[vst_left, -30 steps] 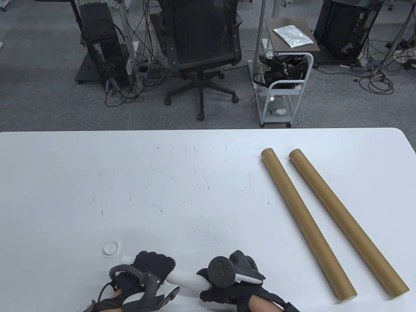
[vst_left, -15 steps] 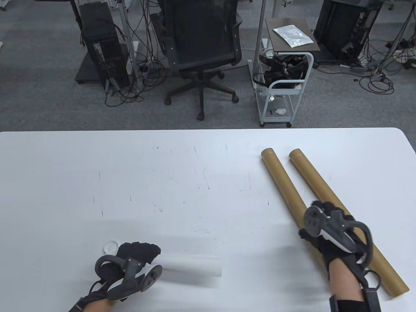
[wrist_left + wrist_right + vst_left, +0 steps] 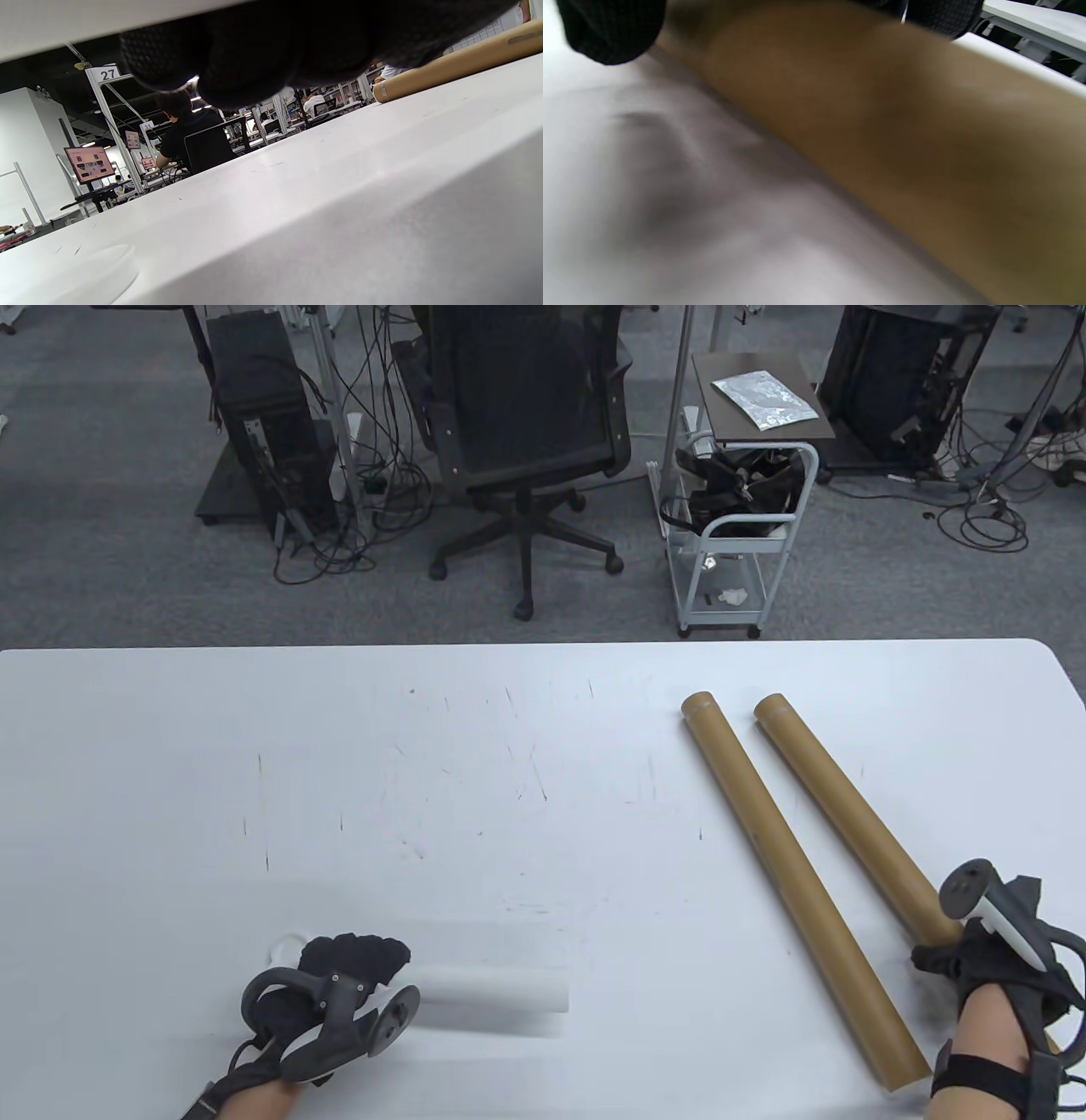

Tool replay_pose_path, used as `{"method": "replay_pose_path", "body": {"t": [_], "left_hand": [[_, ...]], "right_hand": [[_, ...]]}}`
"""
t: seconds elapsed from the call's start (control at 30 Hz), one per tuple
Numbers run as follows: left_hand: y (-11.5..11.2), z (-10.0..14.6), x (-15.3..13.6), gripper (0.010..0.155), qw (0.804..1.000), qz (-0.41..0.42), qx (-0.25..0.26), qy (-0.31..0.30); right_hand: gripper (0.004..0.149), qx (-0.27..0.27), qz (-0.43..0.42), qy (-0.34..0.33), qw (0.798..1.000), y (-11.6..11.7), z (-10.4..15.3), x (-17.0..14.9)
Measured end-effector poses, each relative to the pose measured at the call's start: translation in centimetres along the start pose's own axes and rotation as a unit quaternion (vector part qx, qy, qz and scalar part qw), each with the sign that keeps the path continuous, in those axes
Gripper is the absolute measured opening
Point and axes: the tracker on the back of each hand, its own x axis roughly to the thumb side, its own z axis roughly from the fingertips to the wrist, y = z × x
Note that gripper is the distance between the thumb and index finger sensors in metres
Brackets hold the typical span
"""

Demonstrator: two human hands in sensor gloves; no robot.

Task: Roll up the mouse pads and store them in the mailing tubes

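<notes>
A rolled white mouse pad (image 3: 501, 991) lies on the white table (image 3: 509, 780) near the front left. My left hand (image 3: 352, 963) grips its left end; in the left wrist view its fingers (image 3: 263, 55) curl over the roll. Two brown mailing tubes lie slanted at the right: the left tube (image 3: 789, 874) and the right tube (image 3: 848, 814). My right hand (image 3: 976, 963) grips the right tube close to its near end. The right wrist view shows that tube (image 3: 882, 127) close up between my fingers (image 3: 606, 29).
A white round cap (image 3: 284, 943) lies on the table just behind my left hand, partly hidden; it also shows in the left wrist view (image 3: 97, 271). Beyond the table's far edge stand an office chair (image 3: 526, 424) and a small cart (image 3: 738, 526).
My right hand let go of the rolled pad, moved right to the tubes, then took hold of the right tube near its near end. My left hand kept the roll and shifted it slightly left.
</notes>
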Motion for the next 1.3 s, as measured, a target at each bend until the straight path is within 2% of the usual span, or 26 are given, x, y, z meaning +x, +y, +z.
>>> {"method": "replay_pose_path", "body": {"t": [0.1, 0.17, 0.23, 0.27, 0.33, 0.37, 0.43, 0.53, 0.63, 0.7, 0.77, 0.83, 0.87, 0.9, 1.0, 1.07, 1.17, 1.3], "left_hand": [[-0.3, 0.3, 0.0, 0.039, 1.000, 0.019, -0.004, -0.019], [-0.6, 0.4, 0.0, 0.039, 0.999, 0.019, -0.007, -0.025], [-0.7, 0.4, -0.1, 0.039, 1.000, 0.008, -0.008, -0.027], [-0.8, 0.2, -0.1, 0.039, 1.000, 0.005, -0.011, -0.026], [-0.8, 0.1, -0.3, 0.039, 1.000, 0.008, -0.009, -0.025], [-0.7, 0.1, -0.4, 0.039, 1.000, 0.014, -0.009, -0.023], [-0.5, 0.2, -0.7, 0.039, 1.000, 0.014, -0.004, -0.018], [0.0, 0.0, -1.5, 0.039, 1.000, 0.001, 0.008, 0.005], [0.4, -0.4, -3.4, 0.039, 0.999, 0.005, 0.015, 0.052], [0.2, -0.6, -5.9, 0.039, 0.995, 0.016, 0.006, 0.099], [-0.9, -0.6, -8.9, 0.039, 0.987, 0.030, -0.015, 0.154], [-2.1, 0.0, -11.6, 0.038, 0.976, 0.042, -0.046, 0.208], [-2.6, 0.3, -12.5, 0.038, 0.971, 0.048, -0.053, 0.226], [-3.1, 0.6, -13.5, 0.038, 0.966, 0.053, -0.063, 0.246], [-3.8, 0.7, -14.1, 0.038, 0.961, 0.043, -0.079, 0.263], [-3.7, 0.4, -13.6, 0.038, 0.963, 0.028, -0.076, 0.255], [-3.0, 0.0, -12.4, 0.038, 0.970, 0.019, -0.056, 0.235], [-2.1, -0.2, -11.0, 0.038, 0.979, 0.005, -0.033, 0.201]], "right_hand": [[0.104, 0.007, -0.007, -0.010, 1.000, 0.3, -1.4, 1.6], [0.101, -0.028, 0.033, 0.003, 0.999, 0.1, -1.7, 2.0], [0.080, -0.072, 0.034, 0.004, 0.997, -0.7, -1.7, 2.0], [0.078, -0.100, 0.034, 0.012, 0.994, -0.9, -1.5, 1.8], [0.077, -0.110, 0.051, 0.025, 0.992, -1.5, -1.1, 1.2], [0.077, -0.148, 0.064, 0.041, 0.986, -2.1, -0.5, 0.6], [0.078, -0.181, 0.058, 0.060, 0.980, -3.2, 0.5, -0.3], [0.077, -0.224, -0.011, 0.057, 0.973, -5.0, 2.8, -0.7], [0.077, -0.287, -0.047, 0.007, 0.957, -6.6, 5.6, 0.9], [0.077, -0.347, -0.064, -0.055, 0.934, -7.0, 8.8, 3.6], [0.078, -0.399, -0.065, -0.102, 0.909, -6.1, 11.7, 6.3], [0.077, -0.430, -0.050, -0.156, 0.888, -5.2, 14.5, 8.6], [0.077, -0.442, -0.035, -0.182, 0.878, -4.7, 15.8, 9.6], [0.075, -0.470, 0.003, -0.208, 0.858, -4.1, 17.6, 10.8], [0.073, -0.532, 0.069, -0.227, 0.813, -1.6, 20.3, 12.7], [0.073, -0.523, 0.114, -0.248, 0.807, -0.6, 20.8, 13.4], [0.074, -0.527, 0.136, -0.249, 0.801, 0.0, 20.5, 14.0], [0.074, -0.514, 0.135, -0.256, 0.808, 0.3, 20.0, 14.2]]}}
